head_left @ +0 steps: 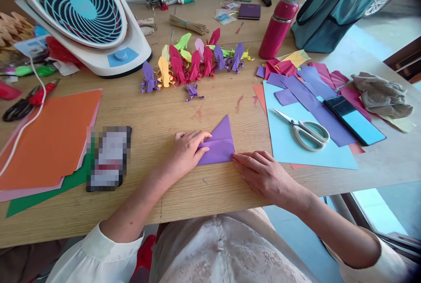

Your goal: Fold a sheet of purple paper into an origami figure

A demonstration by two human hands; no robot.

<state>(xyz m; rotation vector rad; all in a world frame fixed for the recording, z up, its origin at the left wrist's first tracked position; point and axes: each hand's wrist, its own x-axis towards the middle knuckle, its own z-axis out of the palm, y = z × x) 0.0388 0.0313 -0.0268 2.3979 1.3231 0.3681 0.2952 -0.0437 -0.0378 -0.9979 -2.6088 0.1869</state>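
A folded sheet of purple origami paper [217, 149] lies on the table in front of me, its top rising to a point, with a crease line across the middle. My left hand [190, 149] grips its left side, thumb and fingers closed on the paper. At the lower right corner, my right hand [258, 171] has its fingers pressed together on the paper's edge; the thumb is hidden. Beyond the sheet stand several folded paper figures [177, 64] in purple, red, yellow, green and pink. One small purple figure [193, 93] sits closer to me.
Scissors [309, 131] rest on light blue paper [279, 142] at right, near purple strips and a phone [353, 118]. A red bottle [279, 28] and teal bag [335, 11] stand behind. At left are a fan [82, 6], orange paper [49, 142] and a blurred phone [109, 159].
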